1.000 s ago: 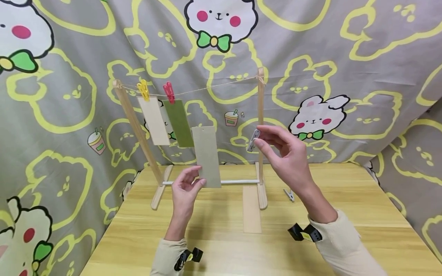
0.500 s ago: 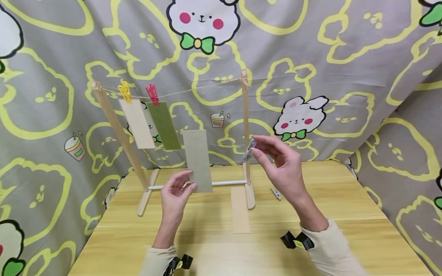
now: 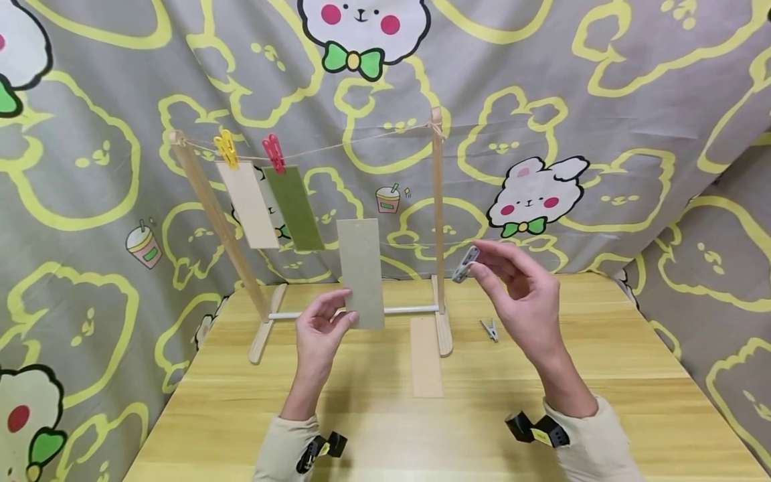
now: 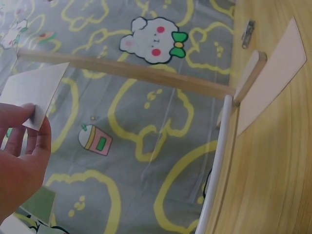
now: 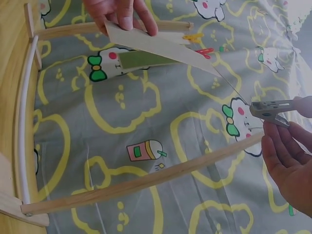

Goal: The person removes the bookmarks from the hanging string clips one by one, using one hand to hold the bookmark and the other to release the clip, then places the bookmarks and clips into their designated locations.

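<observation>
My left hand [image 3: 322, 328] pinches a grey-green rectangular card [image 3: 363, 268] by its lower left edge, thumb in front. The card stands upright, with a small hole near its top. In my right hand [image 3: 521, 294] a grey clothespin [image 3: 466, 264] is pinched between thumb and fingertips, to the right of the card. The right wrist view shows this clothespin [image 5: 270, 108] side on. Behind, a string [image 3: 361, 142] runs between two wooden posts. From it hang a cream card [image 3: 248, 206] under a yellow clothespin [image 3: 227, 148] and a dark green card [image 3: 294, 209] under a red clothespin [image 3: 274, 152].
On the table [image 3: 253, 428] a pale beige card [image 3: 426, 358] lies by the right foot of the wooden stand [image 3: 438, 207]. Another grey clothespin [image 3: 490, 330] lies right of that foot. A white rod [image 3: 412, 309] joins the stand's feet. A patterned curtain [image 3: 632, 100] hangs behind.
The head view has shifted slightly. My right hand, with its clothespin, has moved a little to the right, away from the card. My left hand keeps hold of the grey-green card.
</observation>
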{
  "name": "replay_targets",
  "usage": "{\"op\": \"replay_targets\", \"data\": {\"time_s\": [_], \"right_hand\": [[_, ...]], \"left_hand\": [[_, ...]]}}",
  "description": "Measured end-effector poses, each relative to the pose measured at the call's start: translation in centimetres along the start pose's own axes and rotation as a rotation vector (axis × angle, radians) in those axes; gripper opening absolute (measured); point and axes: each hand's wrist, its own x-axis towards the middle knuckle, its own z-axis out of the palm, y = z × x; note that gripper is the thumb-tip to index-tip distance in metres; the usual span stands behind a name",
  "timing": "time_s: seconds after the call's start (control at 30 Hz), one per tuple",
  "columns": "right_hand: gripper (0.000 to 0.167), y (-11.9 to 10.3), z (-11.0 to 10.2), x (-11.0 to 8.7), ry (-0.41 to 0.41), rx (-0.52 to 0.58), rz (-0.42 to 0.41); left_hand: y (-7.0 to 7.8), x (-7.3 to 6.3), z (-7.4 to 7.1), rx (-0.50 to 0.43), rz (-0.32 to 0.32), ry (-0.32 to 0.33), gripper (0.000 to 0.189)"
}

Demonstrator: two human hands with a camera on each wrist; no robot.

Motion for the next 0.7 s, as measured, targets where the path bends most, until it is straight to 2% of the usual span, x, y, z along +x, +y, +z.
{"op": "replay_targets", "data": {"time_s": [0.43,0.7], "right_hand": [[0.041,1.3,-0.9,-1.9,0.006,-0.013,0.031],[0.04,1.7,-1.6,-2.6,0.024,-0.005,0.041]], "left_hand": [[-0.1,-0.5,-0.3,0.029,-0.011,0.003,0.04],[-0.4,-0.1,0.2,0.033,-0.014,-0.013,0.039]]}}
